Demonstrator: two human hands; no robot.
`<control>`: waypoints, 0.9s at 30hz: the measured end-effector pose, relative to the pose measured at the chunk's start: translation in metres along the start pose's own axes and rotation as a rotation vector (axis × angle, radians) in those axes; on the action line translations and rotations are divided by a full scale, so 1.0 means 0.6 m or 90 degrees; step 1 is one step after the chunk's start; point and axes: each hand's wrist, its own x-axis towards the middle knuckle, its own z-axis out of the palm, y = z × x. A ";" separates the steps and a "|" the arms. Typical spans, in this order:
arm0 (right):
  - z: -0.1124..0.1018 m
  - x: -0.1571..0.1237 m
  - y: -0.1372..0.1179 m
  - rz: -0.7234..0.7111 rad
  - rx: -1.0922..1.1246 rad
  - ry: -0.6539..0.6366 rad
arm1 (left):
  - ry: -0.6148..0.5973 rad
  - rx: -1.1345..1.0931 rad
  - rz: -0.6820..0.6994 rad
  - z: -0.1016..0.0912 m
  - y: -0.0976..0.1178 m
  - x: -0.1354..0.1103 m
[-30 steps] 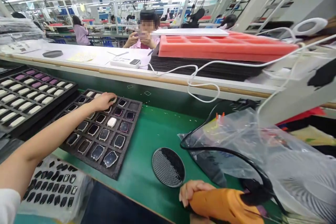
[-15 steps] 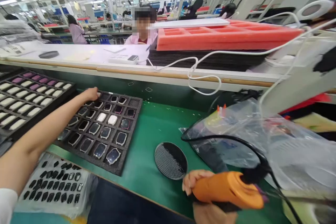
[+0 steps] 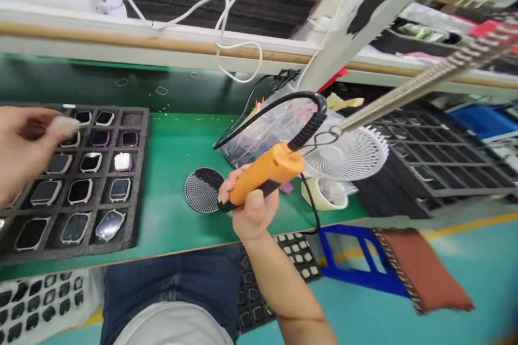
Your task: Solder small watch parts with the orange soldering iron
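Observation:
My right hand is closed around the handle of an orange power tool, held above the green mat. A black cable loops from the tool's top, where a metal spring arm also hooks on. My left hand hovers, blurred, over the far left of a black foam tray. Its fingers are pinched on something small and pale that I cannot make out. The tray's pockets hold several watch cases, and one is white.
A round mesh disc lies on the mat beside the tool. A clear plastic bag, a small white fan and a tape roll sit behind it. Black grid trays stack at right. A blue stool stands below.
The view has swung down and right. My left hand drew back from the tray's far row with its fingers pinched. My right hand lifted the orange tool up over the mat.

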 end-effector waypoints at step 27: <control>0.022 -0.013 -0.005 0.114 -0.033 0.029 | -0.288 -0.366 0.245 0.051 0.295 -0.320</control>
